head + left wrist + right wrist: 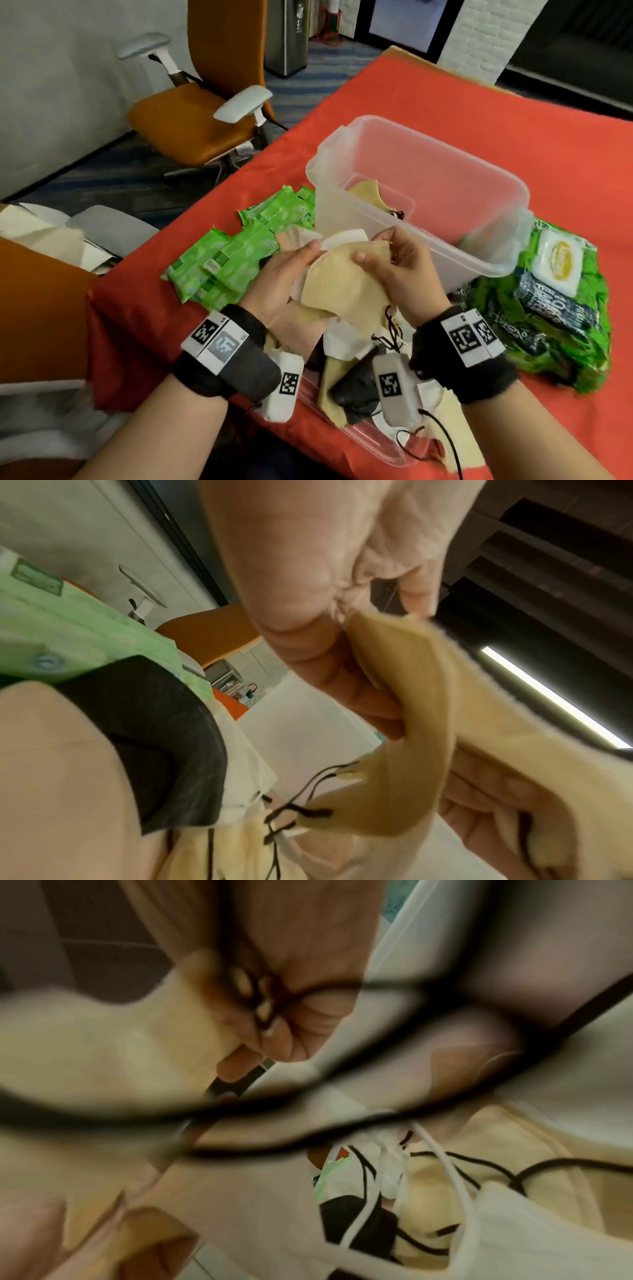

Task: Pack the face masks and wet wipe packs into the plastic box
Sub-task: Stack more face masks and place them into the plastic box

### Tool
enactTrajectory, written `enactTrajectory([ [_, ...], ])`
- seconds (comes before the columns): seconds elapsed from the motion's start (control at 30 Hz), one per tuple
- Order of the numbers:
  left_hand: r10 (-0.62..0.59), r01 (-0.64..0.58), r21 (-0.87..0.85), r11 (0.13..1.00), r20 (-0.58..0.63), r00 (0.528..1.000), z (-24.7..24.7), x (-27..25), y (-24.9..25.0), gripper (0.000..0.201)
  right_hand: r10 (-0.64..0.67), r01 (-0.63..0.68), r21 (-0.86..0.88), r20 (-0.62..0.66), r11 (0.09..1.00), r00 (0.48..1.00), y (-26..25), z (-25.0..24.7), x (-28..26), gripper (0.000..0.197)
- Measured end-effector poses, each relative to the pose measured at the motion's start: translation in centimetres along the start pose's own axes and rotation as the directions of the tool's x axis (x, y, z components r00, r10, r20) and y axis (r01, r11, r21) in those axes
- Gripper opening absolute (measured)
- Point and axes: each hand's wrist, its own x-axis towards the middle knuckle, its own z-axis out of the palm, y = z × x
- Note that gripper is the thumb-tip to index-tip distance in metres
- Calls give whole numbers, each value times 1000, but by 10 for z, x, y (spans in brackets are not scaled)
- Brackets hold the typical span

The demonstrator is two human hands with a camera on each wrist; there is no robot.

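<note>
Both hands hold one cream face mask (342, 277) just above the near pile, in front of the plastic box (428, 192). Left hand (284, 274) is under and behind it, fingers curled round the far-left edge; right hand (397, 263) pinches the top-right corner, thumb on top.

Orientation: mask is folded flat, roughly a half-moon — long axis runs from the top corner near the box rim down toward the person's wrists, tilted a bit left-to-right. Dark ear loops (390, 329) hang off the lower end, toward the person.

Risks, as I read it:
- Loops dangle into the pile of other masks (352, 387) below — could snag a neighbour's loop and drag extras up w/ it.
- A white mask (342, 238) sits right behind the cream one at the fingertips; can't tell if it's gripped too or just lying there. Might lift two at once.
- Limp fabric — may unfold or catch on the box rim when dropped in.
- One cream mask is already in the box; green wet wipe packs (226, 260) left and the big pack (555, 301) right wait on the red worktop (445, 102), so loosely dropped masks could eat the room.
</note>
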Motion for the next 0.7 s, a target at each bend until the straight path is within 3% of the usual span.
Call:
enactTrajectory([
  [0.1, 64, -69, 67, 995, 81, 995, 10, -9, -6, 13, -22, 17, -74, -73, 997, 997, 6, 3, -6, 30],
  [0.2, 122, -136, 163, 977, 92, 988, 10, -13, -17, 26, -41, 15, -183, -139, 983, 989, 13, 0, -12, 33],
  [0.33, 197, -215, 132, 968, 135, 971, 13, -22, -26, 47, 6, -33, -363, -74, 931, 997, 19, -8, -24, 35],
  [0.43, 282, -306, 121, 944, 180, 942, 15, -28, -37, 64, -55, 33, -367, -50, 930, 997, 19, -14, -38, 33],
  [0.57, 351, -383, 123, 915, 224, 909, 17, -37, -54, 62, -214, 155, -374, -121, 914, 969, 25, -16, -59, 34],
  [0.7, 409, -448, 136, 883, 243, 880, 18, -50, -68, 54, -314, 240, -404, -126, 883, 941, 39, -14, -80, 23],
])
